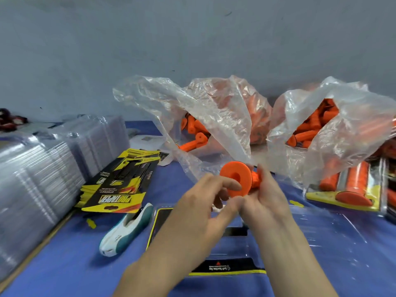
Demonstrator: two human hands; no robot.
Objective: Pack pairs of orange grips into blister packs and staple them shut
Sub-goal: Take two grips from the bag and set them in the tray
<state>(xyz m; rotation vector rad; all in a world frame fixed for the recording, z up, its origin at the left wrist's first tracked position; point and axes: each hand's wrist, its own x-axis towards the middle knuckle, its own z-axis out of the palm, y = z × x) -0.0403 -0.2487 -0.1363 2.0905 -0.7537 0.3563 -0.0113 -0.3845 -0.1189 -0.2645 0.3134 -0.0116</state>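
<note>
The right hand (263, 196) curled round the body of an orange grip (235, 179), while the left hand (205, 200) pinched its round flange between thumb and fingers. An open blister pack (321, 228) lay flat under both hands, with a stapler (126, 228) just left of the left hand and cards (120, 183) farther left. Beyond the hands stood clear bags (214, 116) of grips, and a finished pack (347, 189) lay to the right.

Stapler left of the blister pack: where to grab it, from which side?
Grip the stapler across its mid-body from above, fingers on the long sides: it lies diagonally, left side free, blister pack close on its right. Left hand and right hand both hold the orange grip.
</note>
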